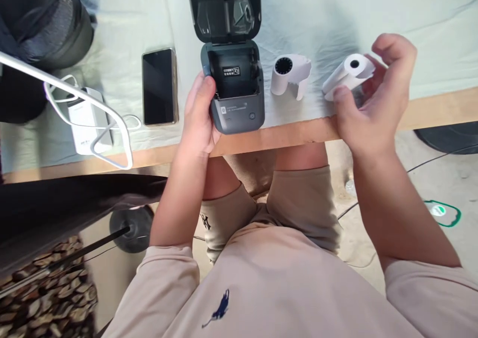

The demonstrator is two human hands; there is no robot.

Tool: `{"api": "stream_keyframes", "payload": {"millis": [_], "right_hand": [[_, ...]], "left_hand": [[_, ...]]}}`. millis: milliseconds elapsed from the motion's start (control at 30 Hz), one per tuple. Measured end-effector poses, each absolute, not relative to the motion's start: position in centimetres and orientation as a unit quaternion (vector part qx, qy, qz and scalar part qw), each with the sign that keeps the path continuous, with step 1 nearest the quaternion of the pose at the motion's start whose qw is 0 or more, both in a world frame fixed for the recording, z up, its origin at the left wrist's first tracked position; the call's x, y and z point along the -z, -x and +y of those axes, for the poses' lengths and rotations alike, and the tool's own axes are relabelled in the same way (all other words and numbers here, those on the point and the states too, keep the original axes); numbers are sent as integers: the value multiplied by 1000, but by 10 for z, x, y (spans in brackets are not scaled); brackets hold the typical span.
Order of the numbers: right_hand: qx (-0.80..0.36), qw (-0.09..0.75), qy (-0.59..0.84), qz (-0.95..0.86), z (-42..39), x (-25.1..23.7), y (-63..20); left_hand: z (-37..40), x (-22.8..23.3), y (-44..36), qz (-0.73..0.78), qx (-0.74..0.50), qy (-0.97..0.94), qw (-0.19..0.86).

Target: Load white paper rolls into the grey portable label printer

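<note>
A small dark grey label printer (239,111) stands at the table's front edge with its lid (226,9) raised and its paper bay showing. My left hand (199,109) grips its left side, thumb on the body and the other fingers mostly hidden. To the right, a white paper roll (341,76) with a narrow core leans in my right hand (377,94). The thumb presses its near side and some fingers curl behind it, while the index finger arches away. Between the printer and that roll stands another paper roll (279,81) with a black toothed core and a loose, torn end.
Left of the printer lie a phone (160,86) and a white box-shaped adapter (87,121) with a cable. A white curved bar (121,129) crosses above them. A dark bag (48,24) sits at the far left. The table's wooden edge (295,136) runs before my lap.
</note>
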State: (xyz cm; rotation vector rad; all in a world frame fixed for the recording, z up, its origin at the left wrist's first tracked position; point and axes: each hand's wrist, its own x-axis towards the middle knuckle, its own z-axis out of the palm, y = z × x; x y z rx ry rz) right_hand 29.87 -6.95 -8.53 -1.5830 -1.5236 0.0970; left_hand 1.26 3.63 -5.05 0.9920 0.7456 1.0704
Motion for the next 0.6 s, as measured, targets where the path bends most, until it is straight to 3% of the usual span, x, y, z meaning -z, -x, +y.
{"api": "stream_keyframes", "payload": {"millis": [100, 200, 300, 400, 500, 600], "right_hand": [[80, 463, 611, -637, -72, 76, -288], [147, 389, 613, -672, -70, 52, -260], [116, 257, 722, -632, -55, 22, -227], [4, 171, 769, -617, -31, 6, -207], [-58, 189, 761, -617, -13, 12, -205], [-14, 263, 730, -631, -12, 26, -212]], "left_hand": [[37, 52, -13, 358, -482, -451, 660], [39, 54, -13, 363, -483, -457, 653], [40, 56, -11, 342, -484, -464, 659], [41, 57, -10, 317, -480, -466, 673], [43, 59, -11, 300, -486, -456, 683], [43, 60, -11, 302, -494, -448, 681]]}}
